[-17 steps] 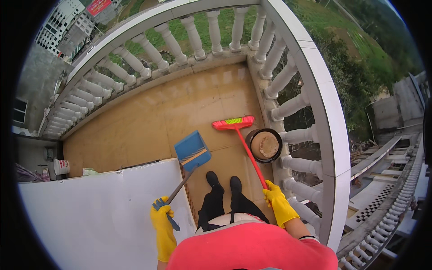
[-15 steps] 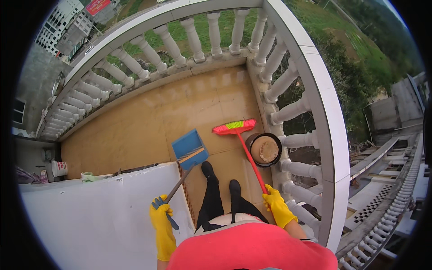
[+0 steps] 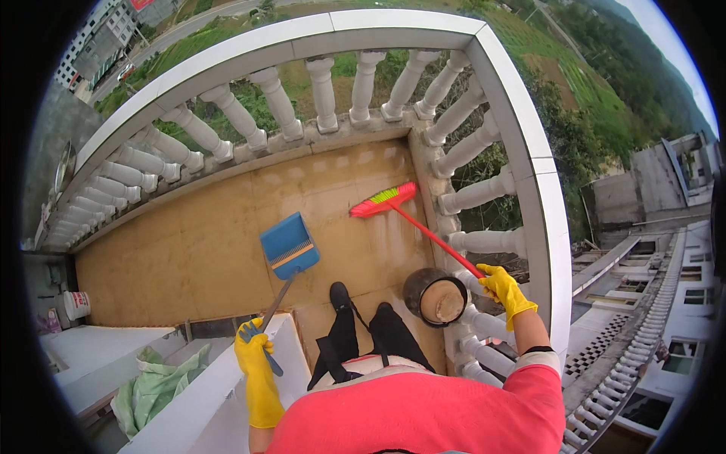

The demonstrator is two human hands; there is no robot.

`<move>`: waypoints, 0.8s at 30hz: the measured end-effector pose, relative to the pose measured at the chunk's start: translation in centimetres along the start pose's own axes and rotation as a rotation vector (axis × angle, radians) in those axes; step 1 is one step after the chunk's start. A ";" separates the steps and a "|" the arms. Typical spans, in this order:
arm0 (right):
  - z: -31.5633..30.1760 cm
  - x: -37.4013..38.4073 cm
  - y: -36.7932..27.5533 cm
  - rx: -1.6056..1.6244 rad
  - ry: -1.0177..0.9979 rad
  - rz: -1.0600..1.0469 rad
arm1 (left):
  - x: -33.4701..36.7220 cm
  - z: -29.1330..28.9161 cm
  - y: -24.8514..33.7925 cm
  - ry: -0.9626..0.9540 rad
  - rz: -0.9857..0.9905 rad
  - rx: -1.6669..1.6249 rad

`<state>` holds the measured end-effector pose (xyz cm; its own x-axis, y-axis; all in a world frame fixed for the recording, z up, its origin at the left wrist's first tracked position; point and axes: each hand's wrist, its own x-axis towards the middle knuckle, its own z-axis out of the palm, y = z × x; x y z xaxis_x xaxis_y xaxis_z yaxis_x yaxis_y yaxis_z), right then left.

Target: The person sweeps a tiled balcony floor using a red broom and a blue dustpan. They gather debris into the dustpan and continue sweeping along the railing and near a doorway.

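My left hand [image 3: 255, 356], in a yellow rubber glove, is closed round the dark handle of a blue dustpan [image 3: 286, 240]. The pan lies ahead of my feet, with a pale comb-like strip across it. In the matching glove, my right hand [image 3: 501, 289] grips the upper end of a red broom [image 3: 435, 234]. Its pink and yellow-green head is at the tiled floor, ahead and to the right of the dustpan. Close by the broom's handle stands a dark round pot [image 3: 414, 287] with a brown, lid-like top.
A white balustrade [image 3: 325, 97] encloses the tan balcony floor [image 3: 181, 242] ahead and to the right. To my left is a white low wall [image 3: 227, 378] with a crumpled green sack [image 3: 162, 390] beyond it. A white bucket [image 3: 76, 304] stands at the far left.
My right hand has moved right and farther off, and the broom slants more to the right. The view has shifted forward past the white wall, and the green sack now shows fully.
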<state>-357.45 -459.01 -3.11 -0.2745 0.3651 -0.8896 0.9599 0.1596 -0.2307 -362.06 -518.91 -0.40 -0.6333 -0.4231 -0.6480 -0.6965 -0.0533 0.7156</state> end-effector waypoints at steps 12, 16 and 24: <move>-9.7 11.4 -26.8 -0.992 -0.041 -0.383 | 5.1 5.0 3.0 0.110 -0.072 0.250; -8.1 14.0 -34.5 -0.881 -0.101 -0.359 | 3.5 7.9 2.8 0.228 -0.137 0.231; 2.0 19.9 -39.4 -0.826 -0.234 -0.336 | 0.3 9.8 3.0 0.402 -0.214 0.186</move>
<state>-400.62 -459.86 -12.47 -0.4261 0.0012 -0.9047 0.4612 0.8606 -0.2161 -367.61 -510.32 -0.99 -0.3144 -0.7376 -0.5976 -0.8686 -0.0305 0.4946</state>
